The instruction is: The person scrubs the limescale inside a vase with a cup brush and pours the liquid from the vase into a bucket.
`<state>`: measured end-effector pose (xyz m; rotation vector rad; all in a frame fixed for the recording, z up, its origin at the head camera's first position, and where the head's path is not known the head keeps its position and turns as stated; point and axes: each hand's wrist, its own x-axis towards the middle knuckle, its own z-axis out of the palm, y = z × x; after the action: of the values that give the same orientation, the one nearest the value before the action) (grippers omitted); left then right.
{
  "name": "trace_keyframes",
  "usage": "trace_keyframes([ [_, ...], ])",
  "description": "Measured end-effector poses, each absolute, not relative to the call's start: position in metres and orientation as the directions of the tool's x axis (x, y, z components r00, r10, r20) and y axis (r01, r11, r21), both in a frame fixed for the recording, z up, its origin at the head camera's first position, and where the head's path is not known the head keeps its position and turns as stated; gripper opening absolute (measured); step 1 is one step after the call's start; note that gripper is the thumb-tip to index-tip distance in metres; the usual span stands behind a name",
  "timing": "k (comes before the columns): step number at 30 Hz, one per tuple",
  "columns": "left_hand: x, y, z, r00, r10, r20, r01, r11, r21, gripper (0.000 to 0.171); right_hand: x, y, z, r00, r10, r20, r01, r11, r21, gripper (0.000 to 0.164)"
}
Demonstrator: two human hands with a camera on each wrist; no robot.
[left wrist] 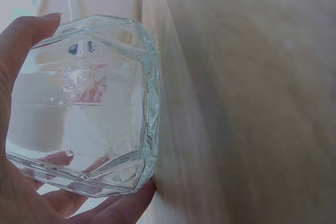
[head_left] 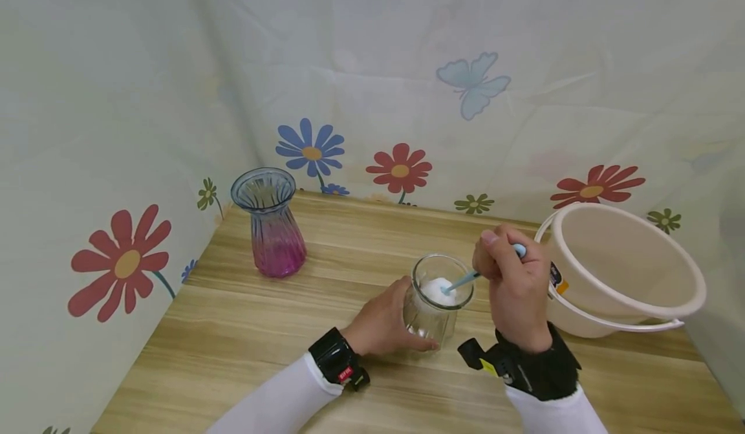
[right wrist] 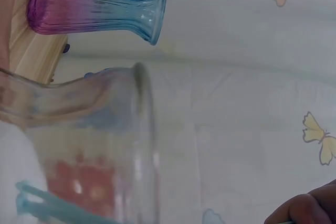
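Note:
My left hand (head_left: 378, 323) grips a clear glass vase (head_left: 445, 324), which stands upright on the wooden table. Its faceted base (left wrist: 149, 114) fills much of the left wrist view, with thumb and fingers around either side. In my right hand (head_left: 517, 288) is the light blue handle of a sponge brush (head_left: 464, 281), held in curled fingers above the vase's mouth. The brush slants down, and its white sponge head (head_left: 436, 290) is inside the vase. Through the blurred glass in the right wrist view, the blue forked end (right wrist: 39, 203) meets the white sponge.
A ribbed glass vase (head_left: 278, 243), blue above and pink below, stands at the table's back left. To the right is a pale pink bucket (head_left: 573, 311) with its handle lowered, close to my right hand. Flower-printed cloth (head_left: 361, 85) hangs behind the table (head_left: 233, 330).

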<state>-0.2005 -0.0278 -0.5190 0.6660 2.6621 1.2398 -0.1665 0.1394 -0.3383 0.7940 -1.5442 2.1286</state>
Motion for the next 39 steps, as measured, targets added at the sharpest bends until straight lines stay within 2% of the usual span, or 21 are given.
trace_keyframes([
  [19,-0.201,-0.029,-0.517,-0.891,0.451,0.052,0.330,0.566,0.755,0.106,-0.183,0.138,-0.373,-0.881,0.003,0.474,-0.473,-0.056,-0.879,0.047],
  [32,-0.203,-0.030,-0.519,-0.892,0.449,0.058,0.336,0.572,0.748,0.107,-0.176,0.136,-0.364,-0.933,-0.052,0.355,-0.349,-0.093,-0.932,0.048],
  [39,-0.202,-0.030,-0.518,-0.890,0.453,0.058,0.337,0.567,0.751,0.105,-0.173,0.135,-0.358,-0.939,-0.065,0.338,-0.333,-0.079,-0.940,0.047],
])
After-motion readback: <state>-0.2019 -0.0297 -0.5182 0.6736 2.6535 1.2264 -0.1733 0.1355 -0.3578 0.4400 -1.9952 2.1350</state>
